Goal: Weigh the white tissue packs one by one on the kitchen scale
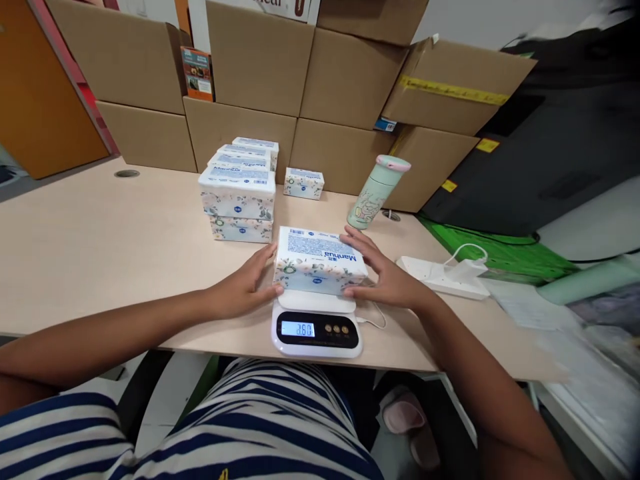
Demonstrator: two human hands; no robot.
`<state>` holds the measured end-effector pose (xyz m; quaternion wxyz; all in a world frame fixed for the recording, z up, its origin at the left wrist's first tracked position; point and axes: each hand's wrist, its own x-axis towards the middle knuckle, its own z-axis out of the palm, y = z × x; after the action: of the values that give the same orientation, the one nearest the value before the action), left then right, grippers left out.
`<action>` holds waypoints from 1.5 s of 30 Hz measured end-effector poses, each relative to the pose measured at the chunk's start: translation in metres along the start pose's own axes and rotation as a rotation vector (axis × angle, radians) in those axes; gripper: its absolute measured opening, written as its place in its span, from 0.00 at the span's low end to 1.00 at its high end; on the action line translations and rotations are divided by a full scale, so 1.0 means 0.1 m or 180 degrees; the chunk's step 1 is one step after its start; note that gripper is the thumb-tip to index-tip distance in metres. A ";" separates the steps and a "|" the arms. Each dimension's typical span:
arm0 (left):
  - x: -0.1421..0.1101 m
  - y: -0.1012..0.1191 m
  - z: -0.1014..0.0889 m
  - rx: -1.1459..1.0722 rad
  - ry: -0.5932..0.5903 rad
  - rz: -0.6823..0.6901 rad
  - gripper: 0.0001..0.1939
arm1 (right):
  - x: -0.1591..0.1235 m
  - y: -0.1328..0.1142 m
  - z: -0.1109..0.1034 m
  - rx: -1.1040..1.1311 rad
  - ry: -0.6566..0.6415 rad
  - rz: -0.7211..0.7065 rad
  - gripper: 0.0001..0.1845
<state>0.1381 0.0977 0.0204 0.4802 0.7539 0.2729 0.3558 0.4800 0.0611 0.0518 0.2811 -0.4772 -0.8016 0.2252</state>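
Note:
A floral tissue pack [320,267] with blue print lies on a white digital scale [317,327], whose lit display shows digits. My left hand [250,280] is at the pack's left side, fingers along it and thumb by the lower front corner. Around the right side my right hand [383,273] is curved, fingertips on the top edge and thumb at the front. Between them the two hands hold the pack. Further back on the left stand rows of stacked tissue packs [237,200]. One single tissue pack [304,183] sits apart from them.
A green tumbler [377,193] with a pink lid stands tilted in view behind the right hand. To the right lies a white power strip [443,275] with a plugged-in adapter. Stacked cardboard boxes [240,127] line the table's back edge.

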 end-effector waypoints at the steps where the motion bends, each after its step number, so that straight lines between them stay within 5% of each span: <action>1: 0.00 -0.03 -0.01 0.0069 -0.0057 -0.0109 0.48 | 0.01 0.03 0.02 0.0274 -0.0048 0.0110 0.63; 5: 0.03 -0.11 -0.08 0.0164 -0.0105 -0.0228 0.54 | 0.00 0.07 0.19 0.0995 0.0013 0.0443 0.80; 13: 0.04 -0.13 -0.13 0.0271 -0.0194 -0.0250 0.47 | -0.07 0.12 0.26 0.1120 0.0152 0.0368 0.83; 21: 0.05 -0.20 -0.14 0.0131 0.0126 -0.0356 0.44 | -0.05 0.23 0.45 0.0689 0.0835 -0.0392 0.69; 28: 0.05 -0.14 -0.12 -0.0022 -0.0214 -0.0253 0.45 | -0.10 0.24 0.46 -0.0070 0.1048 -0.0429 0.60; 36: 0.06 -0.25 -0.11 -0.0018 0.0106 -0.0294 0.51 | -0.08 0.26 0.49 -0.0100 0.1238 -0.0380 0.62; 45: 0.11 -0.14 -0.13 -0.0132 0.0432 -0.0462 0.29 | -0.05 0.29 0.43 0.0119 0.1500 -0.0601 0.59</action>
<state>0.1335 0.1180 0.0143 0.5007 0.6962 0.3513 0.3759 0.4721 0.0656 0.0005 0.4888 -0.4342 -0.7506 0.0953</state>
